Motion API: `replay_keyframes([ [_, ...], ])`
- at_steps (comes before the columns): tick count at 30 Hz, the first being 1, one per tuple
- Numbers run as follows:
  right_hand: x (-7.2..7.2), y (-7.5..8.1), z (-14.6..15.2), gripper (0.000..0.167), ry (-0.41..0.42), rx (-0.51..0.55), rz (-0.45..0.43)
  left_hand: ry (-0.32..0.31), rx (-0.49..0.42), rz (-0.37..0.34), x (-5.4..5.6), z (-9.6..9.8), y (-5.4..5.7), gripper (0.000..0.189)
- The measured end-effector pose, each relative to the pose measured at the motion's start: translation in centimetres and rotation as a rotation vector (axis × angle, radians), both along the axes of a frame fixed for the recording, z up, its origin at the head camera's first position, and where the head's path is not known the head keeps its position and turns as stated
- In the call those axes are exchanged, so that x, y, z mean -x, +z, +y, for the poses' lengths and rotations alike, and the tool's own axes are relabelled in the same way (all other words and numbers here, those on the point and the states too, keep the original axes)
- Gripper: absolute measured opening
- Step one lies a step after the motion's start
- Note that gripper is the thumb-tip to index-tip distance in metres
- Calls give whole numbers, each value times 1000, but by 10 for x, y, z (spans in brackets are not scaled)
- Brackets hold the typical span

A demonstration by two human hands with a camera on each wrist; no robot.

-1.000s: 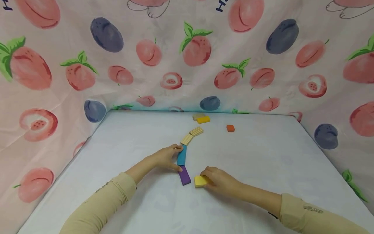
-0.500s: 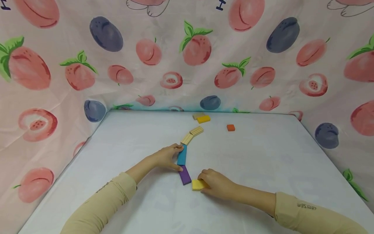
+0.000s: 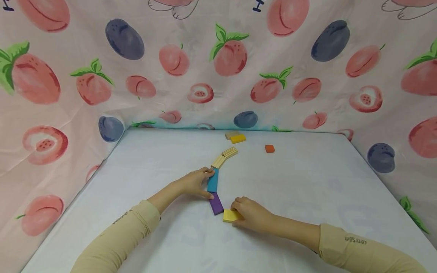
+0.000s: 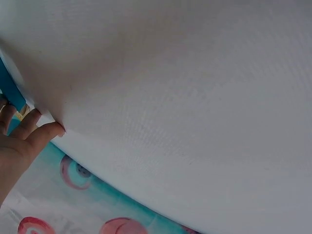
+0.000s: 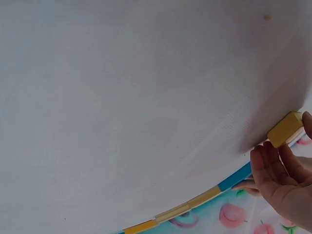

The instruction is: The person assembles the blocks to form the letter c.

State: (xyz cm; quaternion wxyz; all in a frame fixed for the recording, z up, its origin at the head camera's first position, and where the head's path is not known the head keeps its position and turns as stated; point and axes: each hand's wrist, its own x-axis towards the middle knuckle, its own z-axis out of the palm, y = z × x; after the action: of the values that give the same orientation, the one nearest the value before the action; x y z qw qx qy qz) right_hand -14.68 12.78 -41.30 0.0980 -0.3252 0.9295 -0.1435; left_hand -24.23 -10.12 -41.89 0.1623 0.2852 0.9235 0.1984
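In the head view, wooden blocks curve across the white table, one after another. My left hand [image 3: 194, 184] reaches beside the blue block [image 3: 212, 181], its fingers at the far end and its thumb at the top corner of the purple block [image 3: 216, 204]. In the left wrist view that hand [image 4: 24, 141] shows with fingers spread loosely near the blue block [image 4: 10, 87]. My right hand [image 3: 254, 215] grips a yellow block [image 3: 230, 215] between fingers and thumb, its left end right at the purple block's near corner. The right wrist view shows this yellow block [image 5: 285, 129] too.
Two plain wood blocks [image 3: 218, 161] continue the curve beyond the blue one. Further back lie a yellow-orange block [image 3: 238, 138] and a tan block [image 3: 230, 135]; an orange-red block [image 3: 269, 148] sits to their right. Fruit-print cloth [image 3: 201, 60] walls the table's back and sides.
My right hand has slid the yellow block left and slightly toward me, up to the purple block's near end. The left hand has stayed in place.
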Motion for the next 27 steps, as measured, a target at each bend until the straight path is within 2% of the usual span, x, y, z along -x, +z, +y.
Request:
replay_keyframes([
  [5, -1, 0, -1, 33, 7, 3, -9, 1, 7, 7, 0, 1, -1, 91],
  [13, -2, -4, -3, 32, 10, 21, 37, 8, 16, -3, 1, 1, 0, 91],
  [27, -3, -6, -4, 31, -5, 33, 69, 13, 8, -21, 2, 1, 0, 91],
])
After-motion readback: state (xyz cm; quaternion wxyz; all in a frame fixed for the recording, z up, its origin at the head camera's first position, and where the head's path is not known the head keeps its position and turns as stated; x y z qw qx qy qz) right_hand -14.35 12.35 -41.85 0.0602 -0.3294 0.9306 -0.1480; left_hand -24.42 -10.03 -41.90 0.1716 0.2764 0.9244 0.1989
